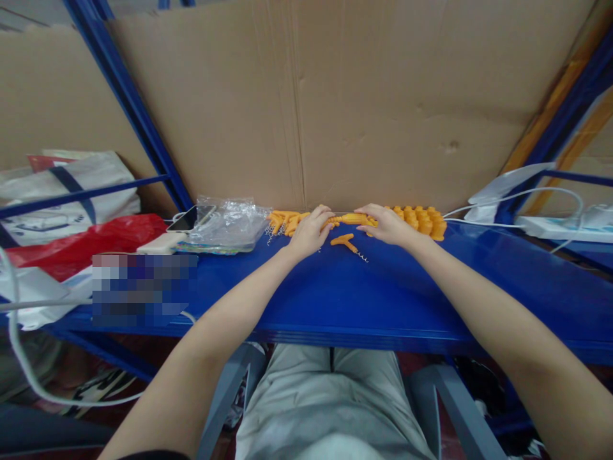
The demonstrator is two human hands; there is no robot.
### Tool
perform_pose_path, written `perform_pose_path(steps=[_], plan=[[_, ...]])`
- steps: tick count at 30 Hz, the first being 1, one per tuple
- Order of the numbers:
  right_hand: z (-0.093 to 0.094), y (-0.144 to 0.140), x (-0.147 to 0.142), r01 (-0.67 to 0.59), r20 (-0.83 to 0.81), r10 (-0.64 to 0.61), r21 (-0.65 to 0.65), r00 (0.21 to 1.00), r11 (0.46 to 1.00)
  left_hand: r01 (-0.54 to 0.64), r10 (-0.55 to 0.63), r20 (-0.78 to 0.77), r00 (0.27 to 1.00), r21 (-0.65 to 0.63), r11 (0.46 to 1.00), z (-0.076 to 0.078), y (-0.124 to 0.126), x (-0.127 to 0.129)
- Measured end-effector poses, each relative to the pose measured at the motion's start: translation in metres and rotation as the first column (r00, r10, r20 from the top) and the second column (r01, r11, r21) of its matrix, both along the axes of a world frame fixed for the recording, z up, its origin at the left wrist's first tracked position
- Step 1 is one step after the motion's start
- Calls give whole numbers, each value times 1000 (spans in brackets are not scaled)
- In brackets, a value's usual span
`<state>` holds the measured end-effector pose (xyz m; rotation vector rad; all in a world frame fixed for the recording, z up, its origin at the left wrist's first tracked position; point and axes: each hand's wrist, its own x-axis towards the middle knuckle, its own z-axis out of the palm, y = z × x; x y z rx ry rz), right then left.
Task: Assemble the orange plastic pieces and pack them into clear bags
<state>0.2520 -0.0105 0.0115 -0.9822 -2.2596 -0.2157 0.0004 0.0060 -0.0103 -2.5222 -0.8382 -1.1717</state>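
Observation:
On the blue shelf, my left hand (311, 234) is curved beside a heap of orange-handled corkscrews (286, 221), with its fingertips on the left end of an orange plastic piece (353, 218). My right hand (387, 225) has its thumb and fingers bent around the right end of the orange pieces between the hands. The fingers partly hide what they hold. A single T-handled corkscrew (345, 243) lies just in front, its metal spiral pointing right and toward me. Beyond my right hand, several orange plastic parts (424, 220) stand packed in rows.
Clear plastic bags (227, 225) and a phone (191, 218) lie left of the corkscrews. Further left are a red bag (110, 243) and a white cloth bag (96, 185). Cardboard (335, 102) walls the back. White cables and a power strip (565, 227) are on the right.

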Motion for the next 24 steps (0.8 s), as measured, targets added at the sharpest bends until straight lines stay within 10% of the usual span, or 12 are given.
perform_pose_path(steps=[6, 14, 24], plan=[[-9, 10, 18, 304, -29, -302, 56, 953, 951, -102, 88, -166, 982, -72, 992, -10, -3, 1], [-23, 6, 5, 608, 169, -607, 54, 776, 792, -102, -72, -543, 837, -283, 954, -20, -7, 18], [-34, 8, -5, 612, 248, -628, 146, 738, 777, -173, 7, -572, 821, -238, 956, -11, -22, 25]])
